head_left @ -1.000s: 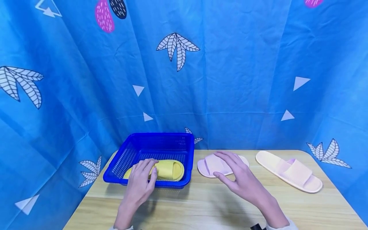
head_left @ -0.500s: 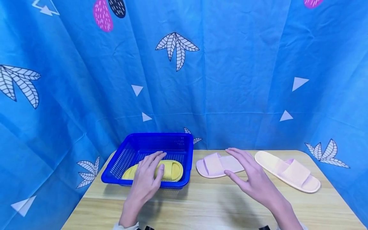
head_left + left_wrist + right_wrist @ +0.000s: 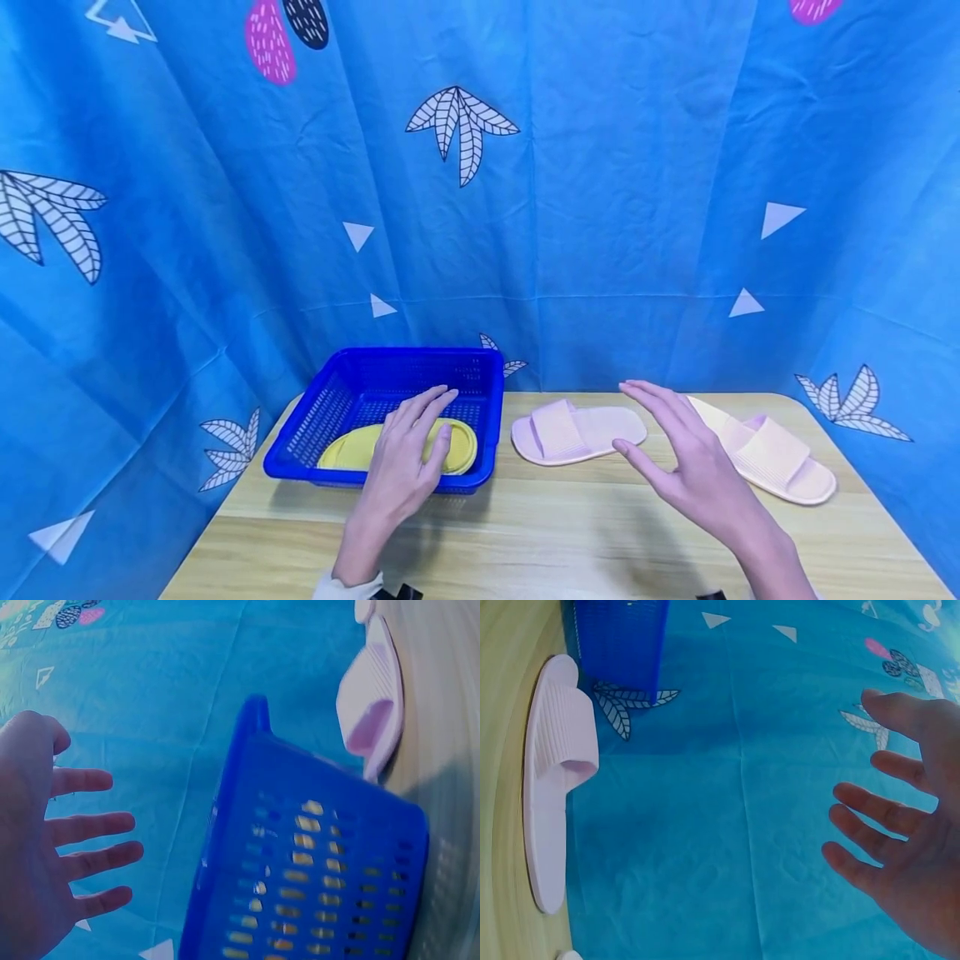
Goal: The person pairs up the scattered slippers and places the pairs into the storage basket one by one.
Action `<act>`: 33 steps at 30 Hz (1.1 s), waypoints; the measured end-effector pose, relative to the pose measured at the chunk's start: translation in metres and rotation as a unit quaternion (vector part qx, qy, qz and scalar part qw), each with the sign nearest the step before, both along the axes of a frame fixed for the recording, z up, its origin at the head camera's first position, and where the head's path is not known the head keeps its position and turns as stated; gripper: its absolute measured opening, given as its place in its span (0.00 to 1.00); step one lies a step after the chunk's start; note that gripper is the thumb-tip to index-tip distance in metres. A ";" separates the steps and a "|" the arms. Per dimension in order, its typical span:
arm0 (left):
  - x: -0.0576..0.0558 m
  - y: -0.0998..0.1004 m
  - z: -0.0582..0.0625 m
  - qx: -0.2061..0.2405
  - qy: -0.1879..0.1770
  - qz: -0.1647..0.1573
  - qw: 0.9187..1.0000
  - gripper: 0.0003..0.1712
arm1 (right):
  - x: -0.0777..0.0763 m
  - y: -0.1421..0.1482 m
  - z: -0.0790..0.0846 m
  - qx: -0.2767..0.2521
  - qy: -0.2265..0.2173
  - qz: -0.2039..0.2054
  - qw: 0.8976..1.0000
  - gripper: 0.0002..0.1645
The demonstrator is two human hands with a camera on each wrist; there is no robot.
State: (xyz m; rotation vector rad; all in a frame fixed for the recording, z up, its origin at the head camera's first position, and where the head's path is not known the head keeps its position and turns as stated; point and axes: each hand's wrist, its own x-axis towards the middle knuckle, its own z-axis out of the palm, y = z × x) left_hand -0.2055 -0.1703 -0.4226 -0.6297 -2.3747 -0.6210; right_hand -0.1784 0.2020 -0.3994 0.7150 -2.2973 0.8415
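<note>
Three slippers, one basket [image 3: 491, 433], two hands. Yellow slipper [image 3: 348, 450]: inside the basket, along its near side, below the fingers of the left hand [image 3: 405, 458], which partly hides it. Left hand: fingers spread, a gap between them and the basket in the left wrist view. Middle slipper [image 3: 577, 433]: pale pink, on the table [image 3: 525, 542], right of the basket. Right hand [image 3: 693, 475]: raised, fingers apart and slightly bent, well clear of the middle slipper in the right wrist view. Right slipper [image 3: 780, 454]: partly behind the right hand. Head view alone shows the yellow slipper plainly; left wrist view gives the basket's perforated outer wall.
</note>
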 end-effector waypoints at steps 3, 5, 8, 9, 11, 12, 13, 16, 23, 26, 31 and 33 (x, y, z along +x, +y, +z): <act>-0.001 0.006 0.004 0.003 -0.002 -0.003 1.000 0.26 | 0.002 0.002 0.003 -0.004 -0.007 -0.002 1.000 0.45; -0.001 0.011 0.006 0.004 -0.002 -0.003 1.000 0.26 | 0.002 0.003 0.004 -0.004 -0.007 -0.003 1.000 0.46; -0.002 0.019 0.008 0.004 -0.002 -0.003 1.000 0.27 | 0.003 0.007 0.004 -0.005 -0.005 -0.007 1.000 0.46; -0.002 0.022 0.008 0.005 -0.003 -0.003 1.000 0.27 | 0.003 0.008 0.004 -0.005 -0.005 -0.009 1.000 0.47; -0.003 0.028 0.009 0.008 -0.004 -0.004 1.000 0.27 | 0.002 0.012 0.004 -0.004 -0.003 -0.016 1.000 0.47; -0.004 0.031 0.009 0.010 -0.004 -0.005 1.000 0.27 | 0.002 0.013 0.005 -0.004 -0.002 -0.020 1.000 0.47; -0.005 0.035 0.010 0.013 -0.006 -0.007 1.000 0.27 | 0.003 0.015 0.005 -0.006 -0.001 -0.023 1.000 0.47; -0.008 0.046 0.011 0.018 -0.004 -0.017 1.000 0.27 | 0.004 0.021 0.007 -0.012 0.000 -0.035 0.999 0.47; -0.016 0.071 0.013 0.035 0.008 -0.042 0.998 0.29 | 0.006 0.032 0.013 -0.030 0.022 -0.041 0.998 0.50; -0.018 0.081 0.015 0.046 0.011 -0.057 0.997 0.29 | 0.006 0.036 0.015 -0.028 0.041 -0.046 0.998 0.51; -0.021 0.096 0.016 0.058 0.017 -0.073 0.996 0.28 | 0.006 0.043 0.016 -0.029 0.045 -0.050 0.997 0.51; -0.022 0.102 0.018 0.064 0.020 -0.078 0.995 0.28 | 0.006 0.046 0.016 -0.031 0.046 -0.054 0.997 0.51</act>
